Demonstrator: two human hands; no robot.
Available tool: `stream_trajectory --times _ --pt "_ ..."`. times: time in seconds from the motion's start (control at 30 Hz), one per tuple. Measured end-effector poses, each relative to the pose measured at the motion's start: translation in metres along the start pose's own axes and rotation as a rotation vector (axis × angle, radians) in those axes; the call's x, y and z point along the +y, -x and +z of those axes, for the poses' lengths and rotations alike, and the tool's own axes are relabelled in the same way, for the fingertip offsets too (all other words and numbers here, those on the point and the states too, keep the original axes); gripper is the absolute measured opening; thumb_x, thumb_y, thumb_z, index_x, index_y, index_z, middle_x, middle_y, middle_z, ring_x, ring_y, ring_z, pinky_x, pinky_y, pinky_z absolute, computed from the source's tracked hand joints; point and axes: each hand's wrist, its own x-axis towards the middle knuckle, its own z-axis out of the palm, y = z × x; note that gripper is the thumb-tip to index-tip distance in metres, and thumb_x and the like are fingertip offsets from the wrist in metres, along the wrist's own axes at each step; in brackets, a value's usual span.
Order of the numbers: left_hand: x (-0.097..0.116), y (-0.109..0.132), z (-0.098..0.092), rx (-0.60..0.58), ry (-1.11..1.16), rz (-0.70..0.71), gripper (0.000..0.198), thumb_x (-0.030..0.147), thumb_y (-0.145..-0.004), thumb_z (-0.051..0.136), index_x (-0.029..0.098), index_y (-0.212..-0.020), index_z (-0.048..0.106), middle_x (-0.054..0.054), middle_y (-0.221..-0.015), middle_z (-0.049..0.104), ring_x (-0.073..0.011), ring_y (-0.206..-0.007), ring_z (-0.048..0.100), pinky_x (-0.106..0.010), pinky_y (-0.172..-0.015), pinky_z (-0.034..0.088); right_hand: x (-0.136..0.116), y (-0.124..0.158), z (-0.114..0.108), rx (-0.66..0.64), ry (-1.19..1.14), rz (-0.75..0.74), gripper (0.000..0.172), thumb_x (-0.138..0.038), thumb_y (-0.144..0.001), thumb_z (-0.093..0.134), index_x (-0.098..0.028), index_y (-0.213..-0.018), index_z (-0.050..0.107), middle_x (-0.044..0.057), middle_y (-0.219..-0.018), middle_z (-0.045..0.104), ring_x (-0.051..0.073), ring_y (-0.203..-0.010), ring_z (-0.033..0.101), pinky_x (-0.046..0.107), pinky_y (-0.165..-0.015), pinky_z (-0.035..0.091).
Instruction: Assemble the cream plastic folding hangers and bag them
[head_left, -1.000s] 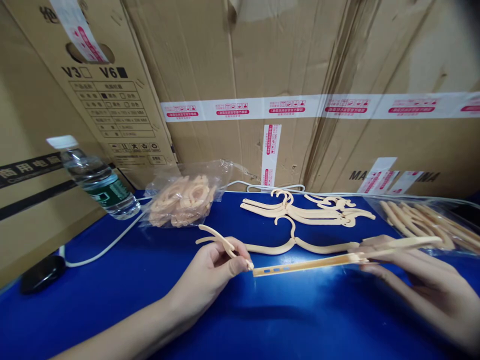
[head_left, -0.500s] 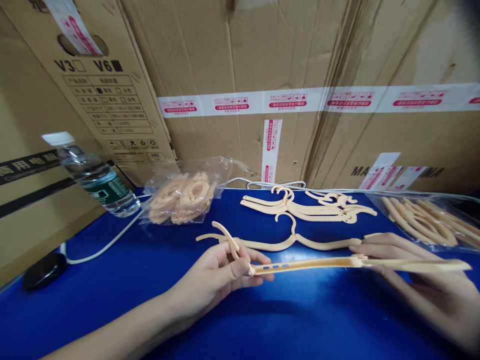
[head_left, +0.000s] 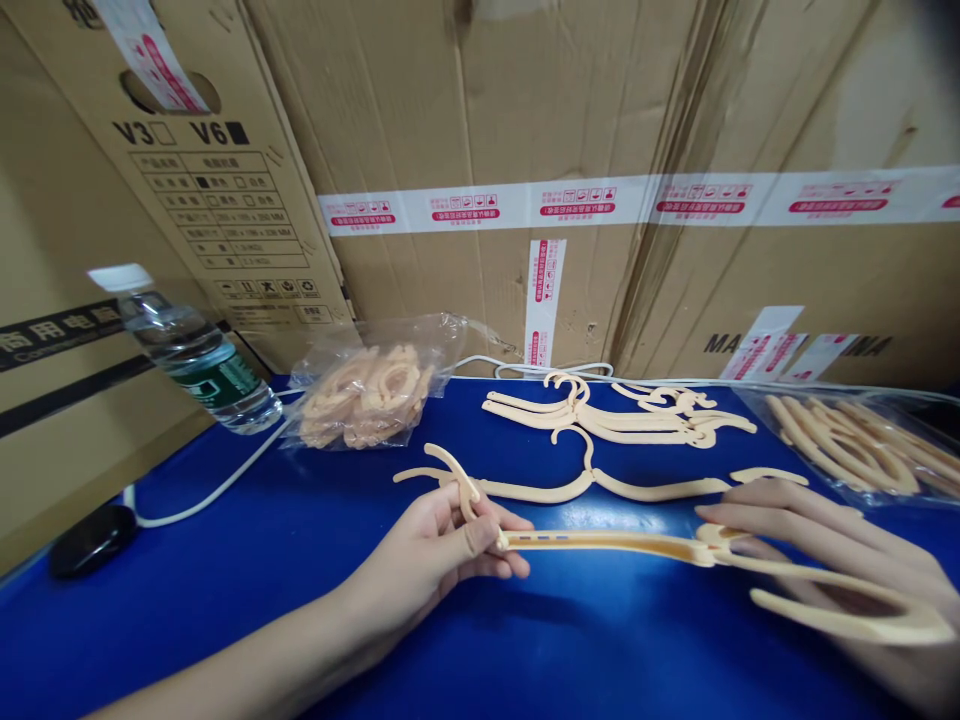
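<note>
Between my hands is a cream folding hanger [head_left: 615, 541], a slotted arm held above the blue table. My left hand [head_left: 450, 540] pinches the arm's left end, where a small curved piece [head_left: 450, 468] sticks up past the fingers. At the arm's right end my right hand [head_left: 847, 580] has its fingers on the joint, and a hook-shaped part [head_left: 847, 625] curves out in front of the palm. Its thumb is partly hidden. Just behind lies another cream hanger [head_left: 652, 490], spread out with its hook upward. A loose curved piece [head_left: 772, 475] rests near its right end.
Farther back lie stacked hangers [head_left: 637, 422]. A clear bag of cream parts [head_left: 367, 395] sits at left, another bag of longer parts [head_left: 847, 440] at right. A water bottle [head_left: 217, 375], a black mouse-like object [head_left: 94, 540] and a white cable stand left. Cardboard boxes [head_left: 480, 100] wall the back.
My right hand has turned the right-hand part, so its hook curve now shows below the fingers. The loose piece behind is more exposed. My left hand stays nearly still.
</note>
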Motion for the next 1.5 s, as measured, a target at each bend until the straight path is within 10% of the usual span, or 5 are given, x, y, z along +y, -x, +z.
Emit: stream_trajectory --times 0.5,0.83,0.93,1.17,1.5 --pt "-0.005 -0.004 0.001 0.314 -0.128 0.179 0.043 0.042 -0.057 0.09 0.014 -0.066 0.058 0.0 -0.052 0.065 -0.0121 -0.046 0.063 -0.019 -0.048 0.05 -0.009 0.008 0.007 -0.048 0.061 -0.083 0.039 -0.021 -0.083 0.061 -0.041 -0.116 0.062 -0.003 -0.106 0.071 0.025 -0.085 0.072 0.026 -0.074 0.062" --pt "-0.017 0.005 0.008 0.261 -0.195 0.079 0.036 0.046 -0.073 0.08 0.016 -0.083 0.063 -0.01 -0.097 0.074 -0.0169 -0.07 0.072 -0.023 -0.064 0.058 -0.017 -0.016 -0.001 -0.001 -0.094 0.131 0.02 -0.033 -0.089 0.061 -0.028 -0.107 0.068 0.004 -0.096 0.074 0.021 -0.08 0.073 0.023 -0.067 0.061" --pt "-0.026 0.014 0.012 0.072 -0.406 0.138 0.018 0.037 -0.086 0.068 0.019 -0.085 0.066 -0.011 -0.095 0.075 -0.0196 -0.07 0.072 -0.027 -0.064 0.059 -0.013 -0.02 -0.008 -0.028 -0.107 0.17 0.02 -0.036 -0.09 0.061 -0.027 -0.106 0.067 0.004 -0.095 0.073 0.02 -0.081 0.072 0.022 -0.069 0.061" --pt "-0.047 0.011 -0.002 -0.251 -1.272 1.105 0.018 0.022 -0.095 0.053 0.02 -0.104 0.068 -0.006 -0.113 0.073 -0.0244 -0.116 0.061 -0.036 -0.102 0.048 -0.001 -0.014 0.003 -0.275 -0.121 0.161 0.013 -0.03 -0.096 0.053 -0.023 -0.102 0.064 0.005 -0.1 0.068 0.019 -0.087 0.068 0.026 -0.073 0.057" --pt "-0.04 0.01 -0.018 -0.189 -1.906 0.956 0.045 0.033 -0.086 0.057 0.023 -0.13 0.054 -0.005 -0.144 0.051 -0.0314 -0.129 0.049 -0.054 -0.103 0.046 0.006 -0.016 0.012 -0.336 0.044 -0.056 0.016 -0.019 -0.098 0.048 -0.021 -0.095 0.063 0.008 -0.099 0.063 0.022 -0.094 0.057 0.036 -0.078 0.049"
